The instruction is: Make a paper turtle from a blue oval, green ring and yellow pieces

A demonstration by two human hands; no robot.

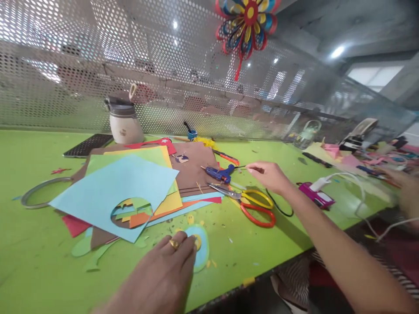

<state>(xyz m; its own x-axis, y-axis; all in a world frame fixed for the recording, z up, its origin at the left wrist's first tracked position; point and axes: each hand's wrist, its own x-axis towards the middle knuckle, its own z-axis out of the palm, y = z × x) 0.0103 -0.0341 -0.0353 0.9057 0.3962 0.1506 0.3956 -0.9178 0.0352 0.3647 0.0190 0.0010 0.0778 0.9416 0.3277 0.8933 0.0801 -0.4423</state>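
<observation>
My left hand (165, 270) lies flat at the table's near edge, fingers pressed on a light blue paper cutout (203, 249) with a small yellow piece on it. My right hand (268, 175) is stretched out past the scissors, its fingers pinched on the black cord (276, 205) of a small blue glue gun (220, 173). The glue gun lies on brown paper (193, 168). Scissors with yellow and orange handles (252, 205) lie just below that hand.
A stack of coloured paper sheets (124, 187), the top one with a round hole, covers the green table (39, 261). A jar (124, 122), a metal ring (39, 192), a pink device (316, 196) and another person's hand (407, 192) are around. A paper flower (245, 24) hangs on the perforated screen.
</observation>
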